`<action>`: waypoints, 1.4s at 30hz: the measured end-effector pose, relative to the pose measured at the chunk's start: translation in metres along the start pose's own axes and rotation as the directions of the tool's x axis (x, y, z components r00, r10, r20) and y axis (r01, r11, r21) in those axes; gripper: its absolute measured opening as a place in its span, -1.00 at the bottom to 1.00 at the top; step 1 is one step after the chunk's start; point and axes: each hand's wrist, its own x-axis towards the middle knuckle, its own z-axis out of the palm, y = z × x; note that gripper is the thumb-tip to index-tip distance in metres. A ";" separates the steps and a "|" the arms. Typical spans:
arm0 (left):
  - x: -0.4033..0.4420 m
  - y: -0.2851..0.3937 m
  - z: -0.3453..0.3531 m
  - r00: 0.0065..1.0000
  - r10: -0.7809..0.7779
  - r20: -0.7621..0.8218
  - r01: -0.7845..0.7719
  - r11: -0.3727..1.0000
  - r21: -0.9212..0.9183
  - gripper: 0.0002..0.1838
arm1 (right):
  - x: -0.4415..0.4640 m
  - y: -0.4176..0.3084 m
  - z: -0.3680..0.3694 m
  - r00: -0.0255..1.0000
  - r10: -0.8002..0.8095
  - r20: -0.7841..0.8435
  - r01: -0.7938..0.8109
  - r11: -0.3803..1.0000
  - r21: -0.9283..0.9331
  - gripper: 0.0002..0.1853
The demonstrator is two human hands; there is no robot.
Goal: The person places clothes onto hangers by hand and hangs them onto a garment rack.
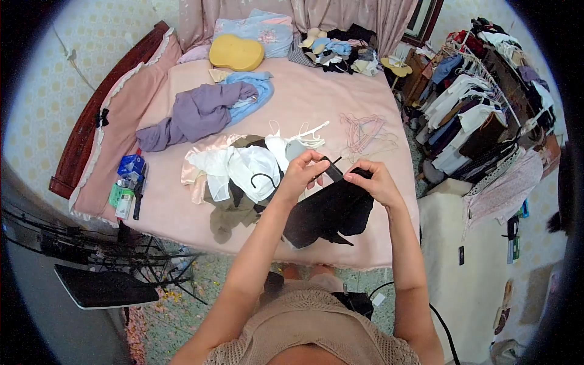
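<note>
Black garment [328, 213] hung below both grips, its top band [333, 171] slanting between them, left hand [303, 174] pinching one end, right hand [375, 182] the other.

Bedroom around a bed

Pink-covered bed [340, 94] below left hand [302, 174] and right hand [376, 182]. Far left of them: dark wooden headboard [91, 126], patterned wall [42, 91]. Beyond: pink curtain [353, 19]. Right: clothes rack [497, 90]. Nearer the wearer: speckled greenish floor [234, 277].

I am reaching both arms [251, 255] forward, my left hand [302, 173] and right hand [378, 184] pinching close together.
</note>
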 end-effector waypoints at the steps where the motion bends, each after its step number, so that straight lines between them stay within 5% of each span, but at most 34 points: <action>1: 0.000 -0.001 0.000 1.000 0.008 0.007 -0.008 1.000 0.015 -0.81 | 0.000 0.002 0.000 1.000 0.006 -0.009 -0.006 1.000 0.012 -0.84; 15: 0.012 -0.012 0.018 0.998 -0.052 0.024 0.050 0.996 0.078 -0.82 | 0.003 0.023 -0.001 0.992 0.013 -0.125 0.001 0.994 0.107 -0.82; 17: 0.016 -0.021 0.024 0.997 -0.075 0.024 0.074 0.996 0.055 -0.82 | 0.001 0.030 0.004 0.948 -0.261 -0.185 0.225 0.955 -0.193 -0.74; 18: 0.018 -0.030 0.031 0.997 -0.025 0.075 0.019 0.997 0.079 -0.80 | -0.007 0.019 0.003 0.993 -0.079 -0.085 0.062 0.979 -0.192 -0.66; 21: 0.026 -0.053 0.049 0.977 0.038 0.212 -0.059 0.994 0.091 -0.73 | -0.027 0.037 -0.003 0.994 -0.046 -0.096 0.032 0.989 -0.143 -0.69; 23: 0.027 -0.053 0.062 0.938 0.003 0.347 -0.063 0.985 0.162 -0.60 | -0.050 0.041 -0.030 0.979 0.176 -0.101 -0.191 0.969 -0.158 -0.71; 26: 0.036 -0.062 0.082 0.891 -0.015 0.454 -0.029 0.995 0.090 -0.58 | -0.090 0.048 -0.080 0.941 0.278 -0.191 -0.294 0.954 -0.062 -0.68; 28: 0.049 -0.075 0.091 0.853 -0.057 0.518 0.047 0.998 0.032 -0.55 | -0.115 0.031 -0.105 0.843 0.442 -0.307 -0.442 0.894 0.073 -0.69; 31: 0.068 -0.089 0.104 0.736 -0.173 0.655 0.281 0.958 -0.063 -0.57 | -0.136 0.053 -0.154 0.855 0.469 -0.222 -0.455 0.883 0.116 -0.71; 36: 0.098 -0.138 0.102 0.826 -0.327 0.460 0.383 0.923 -0.030 -0.63 | -0.120 0.129 -0.207 0.676 0.628 -0.385 -0.490 0.774 0.402 -0.65; 38: 0.111 -0.174 0.084 0.866 -0.447 0.224 0.460 0.888 -0.008 -0.63 | -0.123 0.233 -0.243 0.662 0.676 -0.323 -0.568 0.734 0.371 -0.51; 40: 0.118 -0.198 0.062 0.864 -0.493 0.102 0.496 0.868 -0.001 -0.63 | -0.116 0.318 -0.257 0.527 0.688 -0.498 -0.588 0.719 0.371 -0.62; 41: 0.122 -0.206 0.053 0.852 -0.524 -0.001 0.524 0.851 0.005 -0.62 | -0.106 0.333 -0.264 0.553 0.795 -0.250 -0.666 0.601 0.442 -0.14; 42: 0.124 -0.210 0.045 0.845 -0.534 -0.029 0.535 0.845 0.004 -0.62 | -0.096 0.347 -0.261 0.556 0.801 -0.220 -0.675 0.590 0.443 -0.14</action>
